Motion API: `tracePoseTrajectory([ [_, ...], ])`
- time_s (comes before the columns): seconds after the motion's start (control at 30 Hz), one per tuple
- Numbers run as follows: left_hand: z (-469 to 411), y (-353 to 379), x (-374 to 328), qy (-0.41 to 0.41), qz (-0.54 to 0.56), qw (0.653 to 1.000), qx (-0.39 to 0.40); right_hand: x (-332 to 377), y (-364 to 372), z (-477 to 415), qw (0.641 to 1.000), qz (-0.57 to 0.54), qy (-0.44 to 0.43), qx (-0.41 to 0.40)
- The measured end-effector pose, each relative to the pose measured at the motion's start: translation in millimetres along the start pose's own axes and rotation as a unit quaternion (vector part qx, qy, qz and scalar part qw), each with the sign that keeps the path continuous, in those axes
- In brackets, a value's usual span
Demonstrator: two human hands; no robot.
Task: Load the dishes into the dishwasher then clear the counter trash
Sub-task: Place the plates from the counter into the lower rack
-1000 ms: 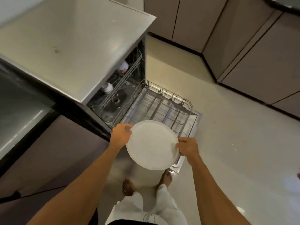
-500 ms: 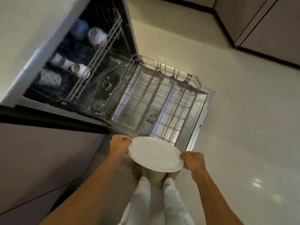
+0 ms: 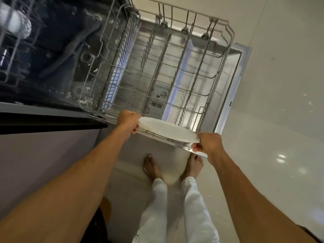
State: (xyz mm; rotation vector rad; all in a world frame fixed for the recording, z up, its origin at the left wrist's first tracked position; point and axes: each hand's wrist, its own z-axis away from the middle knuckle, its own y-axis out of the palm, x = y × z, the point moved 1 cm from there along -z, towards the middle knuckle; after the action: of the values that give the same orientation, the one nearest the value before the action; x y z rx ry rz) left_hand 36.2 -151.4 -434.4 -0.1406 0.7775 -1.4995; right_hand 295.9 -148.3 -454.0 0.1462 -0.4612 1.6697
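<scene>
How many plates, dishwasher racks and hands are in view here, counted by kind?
Plates: 1, the plate
Racks: 2, the lower rack and the upper rack
Hands: 2, the left hand and the right hand, both holding the plate
Total: 5

A glossy cream floor (image 3: 280, 111) fills the view from 12 to 5 o'clock, with bright glints of light (image 3: 281, 157) at 4 o'clock and a thin seam (image 3: 258, 20) at 1. At 9 o'clock, a plain mauve cabinet front (image 3: 43, 163) sits under a dark band (image 3: 43, 121).
</scene>
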Motion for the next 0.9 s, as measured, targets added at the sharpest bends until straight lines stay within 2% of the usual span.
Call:
tracePoseTrajectory([
  [0.47, -41, 7, -9, -0.019, 0.002, 1.0, 0.005, 13, 28, -27, 0.999, -0.042, 0.024, 0.017],
  [0.9, -49, 11, 9, -0.008, -0.064, 0.998, 0.012, -4, 46, -26, 0.999, -0.03, 0.012, 0.004],
])
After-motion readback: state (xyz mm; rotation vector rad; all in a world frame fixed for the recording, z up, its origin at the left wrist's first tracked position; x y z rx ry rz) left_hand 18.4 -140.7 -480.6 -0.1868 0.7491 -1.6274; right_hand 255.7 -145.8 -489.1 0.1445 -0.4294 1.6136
